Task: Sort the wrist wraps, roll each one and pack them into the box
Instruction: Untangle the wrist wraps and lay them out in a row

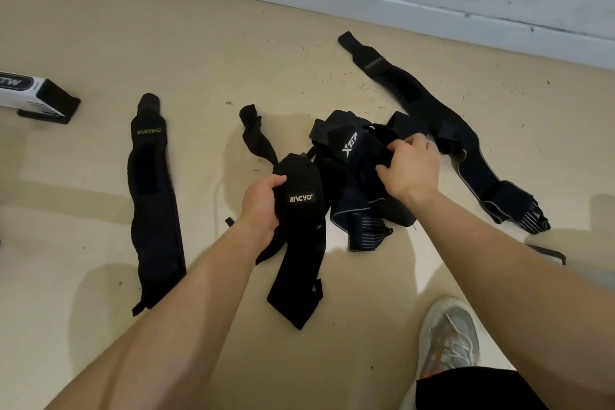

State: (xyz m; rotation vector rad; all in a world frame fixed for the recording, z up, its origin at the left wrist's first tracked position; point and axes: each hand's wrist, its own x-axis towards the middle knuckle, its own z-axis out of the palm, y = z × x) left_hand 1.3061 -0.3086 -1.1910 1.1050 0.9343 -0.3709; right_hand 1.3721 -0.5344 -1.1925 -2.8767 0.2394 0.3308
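Several black wrist wraps lie on a beige floor. My left hand [261, 206] grips a black wrap with white lettering [301, 226], whose tail hangs down toward me. My right hand [411, 166] pinches a fold of a dark wrap marked XTEP [352, 156] in a tangled pile at the centre. A wrap with green XUEYING lettering [151, 206] is laid out straight on the left. Another long wrap [442, 133] stretches along the right, ending in striped elastic. The box [36, 96], white and black with an open end, lies at the far left edge.
A white wall with a baseboard [366, 3] runs across the top. My grey shoe [449, 336] and black shorts sit at the lower right. A small dark object [549, 253] lies on the floor by my right forearm. The floor has scattered specks.
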